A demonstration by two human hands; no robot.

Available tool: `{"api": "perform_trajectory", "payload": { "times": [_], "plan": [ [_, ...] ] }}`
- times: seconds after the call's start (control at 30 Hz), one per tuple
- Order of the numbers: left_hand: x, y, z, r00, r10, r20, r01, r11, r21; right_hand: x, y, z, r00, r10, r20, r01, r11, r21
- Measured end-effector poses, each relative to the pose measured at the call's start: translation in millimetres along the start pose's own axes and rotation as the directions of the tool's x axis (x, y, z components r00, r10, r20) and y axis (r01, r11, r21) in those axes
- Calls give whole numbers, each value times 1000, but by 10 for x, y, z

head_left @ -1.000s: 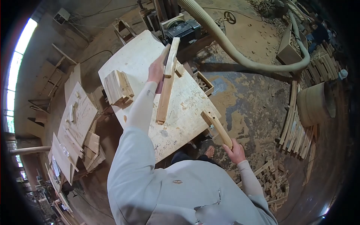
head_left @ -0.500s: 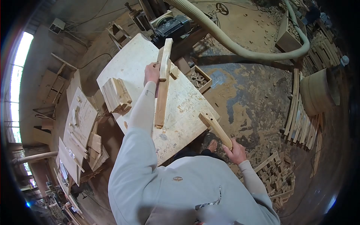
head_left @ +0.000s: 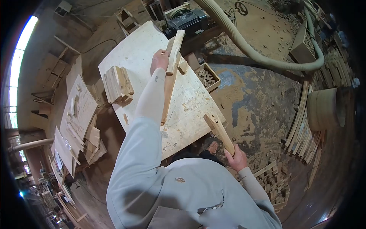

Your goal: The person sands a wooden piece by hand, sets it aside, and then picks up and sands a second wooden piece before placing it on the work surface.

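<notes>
At the far part of a pale worktable (head_left: 190, 122), my left hand (head_left: 159, 61) is closed on a shaped wooden piece (head_left: 175, 49). This piece lies over a long wooden board (head_left: 169, 93), with a small wood block (head_left: 183, 68) against its right side. My right hand (head_left: 237, 158) is wrapped round the lower end of a wooden bar (head_left: 222, 133) with dark holes near its upper end. That upper end overlaps the table's near right corner. On the table's left side lies a stack of cut wood pieces (head_left: 117, 86).
A motor (head_left: 187, 23) stands beyond the table, and a thick hose (head_left: 244, 47) curves across the right. Wood offcuts fill a box (head_left: 214, 84) beside the table. Further right are stacked strips (head_left: 301, 129) and a drum (head_left: 324, 108). A second table (head_left: 78, 110) stands left.
The view has turned slightly, shifting the motor and hose rightward in the picture. Both hands keep hold of their wooden pieces, with little visible movement against the table.
</notes>
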State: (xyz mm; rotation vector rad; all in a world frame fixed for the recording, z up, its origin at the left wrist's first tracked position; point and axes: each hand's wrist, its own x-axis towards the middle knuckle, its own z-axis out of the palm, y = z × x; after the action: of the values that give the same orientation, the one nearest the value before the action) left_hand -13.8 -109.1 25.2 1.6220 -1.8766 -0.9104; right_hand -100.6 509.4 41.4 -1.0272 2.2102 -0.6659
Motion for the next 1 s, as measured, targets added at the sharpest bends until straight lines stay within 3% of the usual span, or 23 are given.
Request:
{"api": "perform_trajectory", "payload": {
  "times": [0.2, 0.4, 0.47, 0.57, 0.8, 0.87, 1.0],
  "plan": [
    [-117, 107, -72, 999, -50, -7, 50, 997, 56, 34, 182, 155, 1000, 15, 7, -15, 996, 82],
    [-16, 22, -18, 997, 58, -48, -55, 996, 69, 94, 333, 342, 999, -37, -35, 38, 999, 33],
    [53, -28, 23, 996, 79, -45, -75, 994, 78, 104, 317, 351, 1000, -6, -26, 10, 986, 164],
    [-115, 81, -85, 996, 70, -62, -64, 993, 100, 136, 431, 430, 996, -60, -70, 61, 998, 8],
    [-179, 112, -94, 988, 107, -110, -101, 993, 55, 135, 324, 415, 998, 1, -65, 3, 998, 64],
    [-97, 50, -3, 980, 125, -155, -113, 990, 88, 148, 451, 469, 993, -58, -99, 61, 998, 28],
    [-224, 175, -177, 996, 76, -39, -72, 993, 96, 170, 463, 486, 996, -17, -89, 22, 999, 49]
  ]
}}
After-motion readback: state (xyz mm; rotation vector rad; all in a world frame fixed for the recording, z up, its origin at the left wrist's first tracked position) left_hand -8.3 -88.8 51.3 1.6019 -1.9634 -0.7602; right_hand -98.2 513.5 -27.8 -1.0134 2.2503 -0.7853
